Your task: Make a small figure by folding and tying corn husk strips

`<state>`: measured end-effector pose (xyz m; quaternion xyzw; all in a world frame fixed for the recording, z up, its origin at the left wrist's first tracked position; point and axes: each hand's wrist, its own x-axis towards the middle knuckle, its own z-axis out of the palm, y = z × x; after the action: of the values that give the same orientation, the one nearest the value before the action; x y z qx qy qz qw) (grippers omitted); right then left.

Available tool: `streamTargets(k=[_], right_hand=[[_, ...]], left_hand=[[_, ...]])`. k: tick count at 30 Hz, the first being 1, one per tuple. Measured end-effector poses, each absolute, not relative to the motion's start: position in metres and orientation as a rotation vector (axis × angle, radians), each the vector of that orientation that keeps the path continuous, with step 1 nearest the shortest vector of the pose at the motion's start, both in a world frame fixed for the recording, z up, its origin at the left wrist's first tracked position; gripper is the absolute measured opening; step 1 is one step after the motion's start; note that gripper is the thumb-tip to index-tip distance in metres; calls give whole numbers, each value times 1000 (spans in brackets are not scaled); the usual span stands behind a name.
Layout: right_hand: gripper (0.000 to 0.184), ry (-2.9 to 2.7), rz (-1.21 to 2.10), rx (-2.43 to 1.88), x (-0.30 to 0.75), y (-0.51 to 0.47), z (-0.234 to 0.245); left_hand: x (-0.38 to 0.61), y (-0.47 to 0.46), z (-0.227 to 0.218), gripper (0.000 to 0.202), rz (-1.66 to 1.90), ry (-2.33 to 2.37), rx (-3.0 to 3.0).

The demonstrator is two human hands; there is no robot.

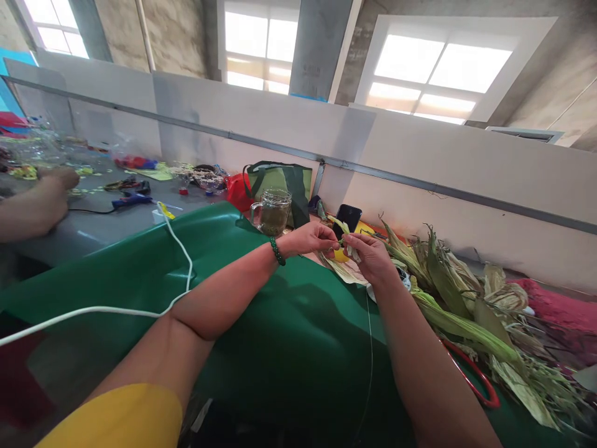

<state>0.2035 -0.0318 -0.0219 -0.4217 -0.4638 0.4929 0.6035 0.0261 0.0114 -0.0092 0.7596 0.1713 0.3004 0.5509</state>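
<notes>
Both hands meet over the far side of the green table cover [289,305]. My left hand [317,239], with a green bead bracelet [277,251] at its wrist, is closed in a pinch on a small corn husk piece [339,224]. My right hand [369,254] pinches the same small bundle from the other side; the fingers partly hide it. A thin white thread [370,339] hangs down below my right hand. Under the hands lies a pale husk sheet [345,269]. Behind them a dark phone [349,218] leans upright.
A heap of corn husks [448,280] and a red hoop [476,376] lie to the right. A glass mug [274,211] stands before a green bag [298,180]. A white cable [180,239] crosses the cover. At left, another person's arm [37,208] reaches over a grey table near a blue glue gun [132,201].
</notes>
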Motion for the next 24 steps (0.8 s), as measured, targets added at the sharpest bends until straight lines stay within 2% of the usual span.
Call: streamTargets(k=[5, 10, 14, 19, 24], right_hand=[[39, -1089, 1182, -969, 211, -36, -16], [38, -1072, 1183, -939, 211, -32, -21], [38, -1034, 1151, -908, 204, -29, -25], [34, -1130, 821, -937, 196, -29, -27], [28, -1313, 589, -996, 192, -32, -29]], left_hand=[[23, 12, -8, 35, 775, 468, 1900], [21, 15, -11, 38, 852, 503, 1972], [24, 15, -13, 31, 931, 463, 2040], [28, 14, -13, 20, 1089, 473, 2125], [27, 9, -9, 29, 1006, 642, 2057]])
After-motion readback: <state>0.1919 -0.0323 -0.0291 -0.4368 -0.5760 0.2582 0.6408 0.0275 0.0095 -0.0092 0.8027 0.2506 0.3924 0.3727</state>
